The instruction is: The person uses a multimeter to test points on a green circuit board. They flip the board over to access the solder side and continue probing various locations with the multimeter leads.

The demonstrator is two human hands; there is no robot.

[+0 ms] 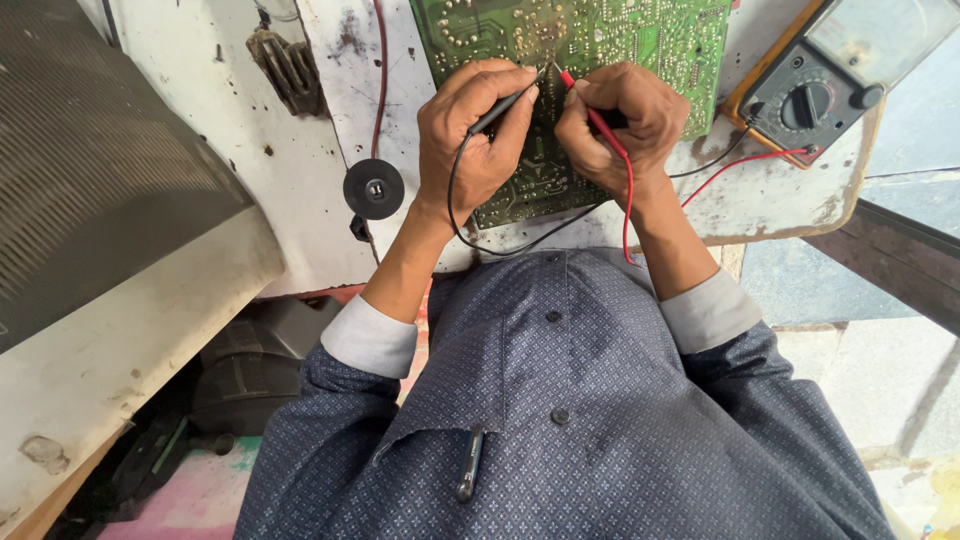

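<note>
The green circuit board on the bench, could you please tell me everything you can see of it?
The circuit board is green, flat and lies solder side up on the worn white bench, its top edge cut off by the frame. Pale traces and many silvery solder points cover it. The left hand holds a black probe and the right hand a red probe, both tips meeting the board near its middle. The hands hide its lower part.

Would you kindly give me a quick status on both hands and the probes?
Left hand grips black probe. Right hand grips red probe. Both tips on green circuit board. Multimeter off to the right, leads trailing clear.
</note>
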